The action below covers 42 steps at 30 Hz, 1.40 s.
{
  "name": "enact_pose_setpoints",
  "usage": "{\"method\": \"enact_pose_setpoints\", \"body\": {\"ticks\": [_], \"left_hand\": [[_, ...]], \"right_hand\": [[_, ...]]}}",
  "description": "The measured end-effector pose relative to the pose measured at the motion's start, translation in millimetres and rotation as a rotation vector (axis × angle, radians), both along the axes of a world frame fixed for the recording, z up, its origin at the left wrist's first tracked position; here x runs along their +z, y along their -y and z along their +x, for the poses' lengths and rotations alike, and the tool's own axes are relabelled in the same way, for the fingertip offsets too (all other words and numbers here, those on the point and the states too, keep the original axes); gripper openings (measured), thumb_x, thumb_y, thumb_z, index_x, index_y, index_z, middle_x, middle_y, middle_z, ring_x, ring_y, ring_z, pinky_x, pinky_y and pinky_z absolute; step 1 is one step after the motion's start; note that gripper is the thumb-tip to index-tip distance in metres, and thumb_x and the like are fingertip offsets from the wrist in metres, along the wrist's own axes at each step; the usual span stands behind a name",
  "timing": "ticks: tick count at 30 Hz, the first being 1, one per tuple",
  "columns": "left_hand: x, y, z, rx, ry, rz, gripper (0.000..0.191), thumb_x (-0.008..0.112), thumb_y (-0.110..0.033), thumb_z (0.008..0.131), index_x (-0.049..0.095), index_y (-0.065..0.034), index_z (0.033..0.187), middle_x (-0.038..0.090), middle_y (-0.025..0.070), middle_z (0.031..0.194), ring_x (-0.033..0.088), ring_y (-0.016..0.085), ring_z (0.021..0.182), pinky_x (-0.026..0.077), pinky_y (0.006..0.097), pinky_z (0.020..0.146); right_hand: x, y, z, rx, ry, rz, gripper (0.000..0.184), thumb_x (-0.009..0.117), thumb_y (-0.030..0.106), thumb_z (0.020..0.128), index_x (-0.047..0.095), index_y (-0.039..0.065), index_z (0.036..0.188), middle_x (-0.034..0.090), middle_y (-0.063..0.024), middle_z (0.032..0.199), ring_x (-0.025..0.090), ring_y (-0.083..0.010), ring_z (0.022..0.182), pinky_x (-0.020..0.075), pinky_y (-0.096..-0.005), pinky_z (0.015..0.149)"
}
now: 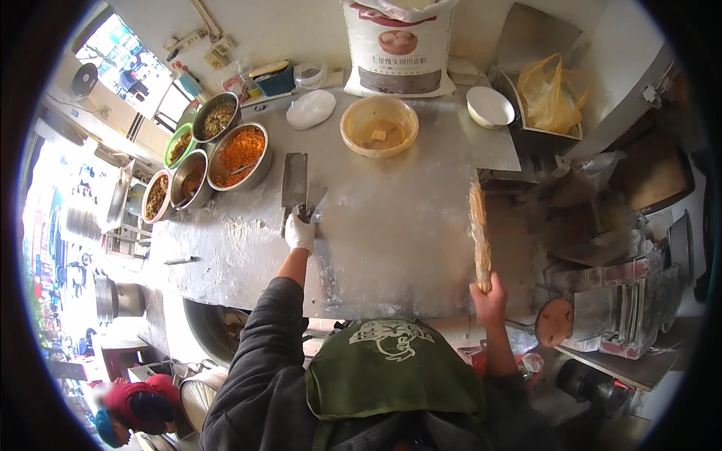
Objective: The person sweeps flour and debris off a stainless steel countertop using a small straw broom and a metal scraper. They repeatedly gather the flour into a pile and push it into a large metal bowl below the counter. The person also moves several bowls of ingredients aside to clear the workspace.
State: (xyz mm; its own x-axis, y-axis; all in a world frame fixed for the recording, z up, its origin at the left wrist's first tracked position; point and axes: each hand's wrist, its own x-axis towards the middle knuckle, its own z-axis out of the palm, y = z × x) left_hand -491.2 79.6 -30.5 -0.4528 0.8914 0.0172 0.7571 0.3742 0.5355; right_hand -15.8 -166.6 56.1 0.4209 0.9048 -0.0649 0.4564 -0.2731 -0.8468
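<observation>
My left hand (300, 233), in a white glove, is closed around the handle of a broad rectangular cleaver (294, 179). The blade points away from me, at or just above the metal worktable (389, 237); I cannot tell whether it touches. My right hand (489, 297) is bare and grips the lower end of a straw hand brush (479, 237). Held upright in the picture, its bristles point to the far side, along the table's right edge. Farther back on the table is a yellowish bowl (379, 147) with some liquid and a small pale block inside.
At the left stand several bowls of chopped fillings, including a steel bowl of orange shreds (241, 152). A short rod (181, 260) lies near them. At the back are a flour sack (399, 51), a white bag (311, 109) and a white bowl (489, 107). A person (138, 403) is at lower left.
</observation>
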Motion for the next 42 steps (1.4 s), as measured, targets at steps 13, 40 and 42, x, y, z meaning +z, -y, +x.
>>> {"method": "enact_pose_setpoints", "body": {"ticks": [13,40,42], "left_hand": [[23.4,-54.0,87.8,-0.304,0.869,-0.19,0.05,0.085,-0.028,0.083,0.063,0.005,0.113,0.068,0.009,0.092,0.064,0.014,0.077,0.052,0.0305,0.065],[-14.4,-43.5,168.5,-0.52,0.882,-0.139,0.048,0.067,-0.03,0.098,0.057,0.0003,0.133,0.066,0.0256,0.126,0.065,0.035,0.118,0.054,0.0439,0.097],[-17.3,-48.5,172.8,-0.605,0.623,-0.233,0.063,0.069,-0.032,0.096,0.051,0.0022,0.145,0.059,0.0273,0.14,0.059,0.033,0.131,0.053,0.0447,0.1]], "right_hand": [[19.7,-17.9,-16.9,-0.036,-0.241,0.02,0.039,0.073,0.01,0.088,0.058,0.0,0.122,0.064,-0.0033,0.084,0.059,-0.0128,0.072,0.0508,-0.0319,0.067],[6.6,10.3,-24.4,-0.072,-0.213,-0.065,0.05,0.068,0.012,0.093,0.053,-0.001,0.139,0.067,-0.0124,0.104,0.064,-0.018,0.087,0.0541,-0.0332,0.078],[-2.1,14.6,-24.8,-0.131,-0.258,-0.038,0.057,0.067,0.013,0.093,0.049,-0.001,0.145,0.068,-0.0161,0.114,0.067,-0.0238,0.094,0.0551,-0.0366,0.083]]}}
